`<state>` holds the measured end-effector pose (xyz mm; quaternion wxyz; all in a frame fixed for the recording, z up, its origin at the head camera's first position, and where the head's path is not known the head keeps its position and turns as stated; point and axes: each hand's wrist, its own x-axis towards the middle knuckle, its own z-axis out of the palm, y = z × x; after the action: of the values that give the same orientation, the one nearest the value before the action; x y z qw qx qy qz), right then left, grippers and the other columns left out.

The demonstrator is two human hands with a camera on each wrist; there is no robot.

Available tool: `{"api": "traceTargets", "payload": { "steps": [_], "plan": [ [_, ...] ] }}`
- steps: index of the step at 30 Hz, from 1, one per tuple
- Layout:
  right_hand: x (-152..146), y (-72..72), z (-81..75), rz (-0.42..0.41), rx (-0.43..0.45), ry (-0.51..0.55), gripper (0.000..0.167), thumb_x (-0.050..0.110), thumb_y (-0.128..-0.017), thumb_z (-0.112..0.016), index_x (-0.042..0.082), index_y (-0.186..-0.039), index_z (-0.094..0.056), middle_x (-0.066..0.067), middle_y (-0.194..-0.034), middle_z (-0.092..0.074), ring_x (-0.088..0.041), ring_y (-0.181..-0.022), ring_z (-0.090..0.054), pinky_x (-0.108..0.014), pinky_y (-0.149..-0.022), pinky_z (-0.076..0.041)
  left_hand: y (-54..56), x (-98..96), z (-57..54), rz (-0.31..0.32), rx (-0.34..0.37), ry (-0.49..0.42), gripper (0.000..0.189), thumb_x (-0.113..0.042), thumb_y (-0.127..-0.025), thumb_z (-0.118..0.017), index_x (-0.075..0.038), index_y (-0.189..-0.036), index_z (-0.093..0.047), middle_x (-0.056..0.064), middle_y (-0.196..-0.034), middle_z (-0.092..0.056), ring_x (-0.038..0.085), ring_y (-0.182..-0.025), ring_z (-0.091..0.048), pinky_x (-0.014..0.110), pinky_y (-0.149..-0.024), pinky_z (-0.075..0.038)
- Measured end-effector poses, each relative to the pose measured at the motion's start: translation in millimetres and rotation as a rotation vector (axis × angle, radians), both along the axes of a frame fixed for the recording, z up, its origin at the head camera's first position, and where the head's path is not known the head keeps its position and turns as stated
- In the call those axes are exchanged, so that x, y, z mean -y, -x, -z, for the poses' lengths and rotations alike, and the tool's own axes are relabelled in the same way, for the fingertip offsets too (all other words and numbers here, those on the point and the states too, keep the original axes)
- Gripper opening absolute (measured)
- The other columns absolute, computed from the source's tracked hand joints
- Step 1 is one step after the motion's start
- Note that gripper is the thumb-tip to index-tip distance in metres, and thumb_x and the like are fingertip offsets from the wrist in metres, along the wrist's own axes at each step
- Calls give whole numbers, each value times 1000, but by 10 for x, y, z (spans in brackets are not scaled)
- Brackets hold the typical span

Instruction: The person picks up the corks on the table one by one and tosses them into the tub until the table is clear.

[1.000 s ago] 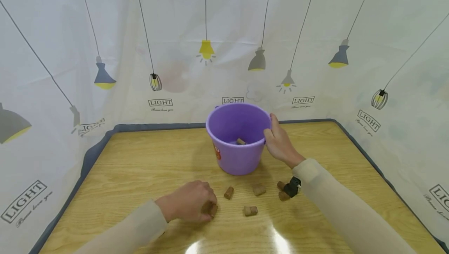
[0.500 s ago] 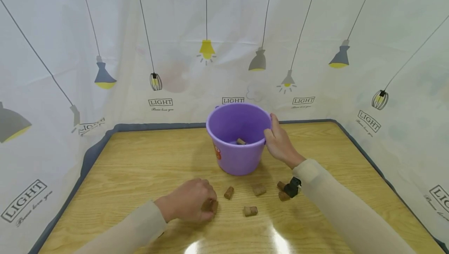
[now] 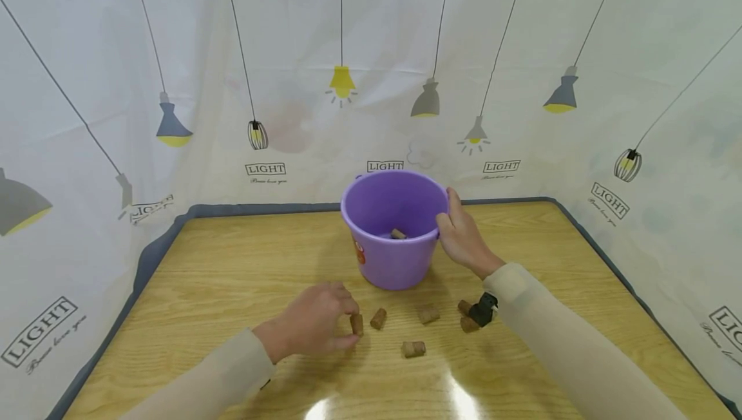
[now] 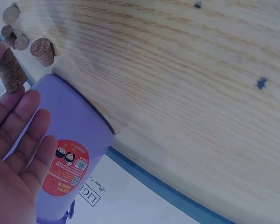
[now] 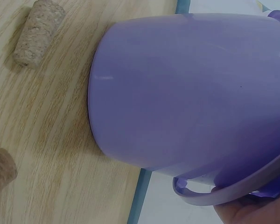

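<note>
In the head view my left hand [image 3: 313, 320] is low over the table at left of centre. It pinches a brown cork [image 3: 356, 324]; the left wrist view shows this cork [image 4: 12, 72] between thumb and fingertip, the other fingers extended. My right hand [image 3: 466, 239] grips the right rim of a purple bucket [image 3: 397, 262], thumb over the edge. The right wrist view has the bucket's handle [image 5: 238, 193] by that hand. One cork [image 3: 397, 234] is visible inside the bucket. Closest to my left hand on the table lies another cork [image 3: 378, 319].
More corks lie in front of the bucket: a pale cork [image 3: 428, 314], a nearer cork [image 3: 414, 349] and a pair by my right wrist, one being a darker cork [image 3: 469, 324]. The wooden table [image 3: 249, 259] ends at a cloth backdrop [image 3: 301, 33] printed with lamps.
My left hand has moved slightly up and away from me, its fingers spreading a little, so the cork it pinches shows more fully. The right hand and bucket have stayed still.
</note>
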<state>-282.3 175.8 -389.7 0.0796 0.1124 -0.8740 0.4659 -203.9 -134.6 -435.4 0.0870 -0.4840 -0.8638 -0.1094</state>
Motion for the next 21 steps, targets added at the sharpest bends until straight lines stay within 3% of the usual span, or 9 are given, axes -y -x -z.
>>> {"api": "traceTargets", "payload": {
  "steps": [10, 21],
  "plan": [
    [-3, 0, 2, -3, 5, 6, 71, 18, -103, -31, 1, -164, 1, -27, -165, -24, -40, -151, -27, -54, -124, -20, 75, -6, -77, 30, -128, -152, 14, -34, -80, -85, -26, -82, -73, -13, -85, -71, 8, -79, -63, 25, -77, -55],
    [-2, -4, -8, 3, -2, -8, 71, 18, -102, -31, 0, -163, 0, -27, -164, -25, -40, -150, -28, -54, -124, -21, 121, -51, -213, 18, -214, -232, 13, -30, -80, -84, -24, -82, -73, -10, -85, -72, 9, -82, -64, 28, -76, -57]
  ]
}}
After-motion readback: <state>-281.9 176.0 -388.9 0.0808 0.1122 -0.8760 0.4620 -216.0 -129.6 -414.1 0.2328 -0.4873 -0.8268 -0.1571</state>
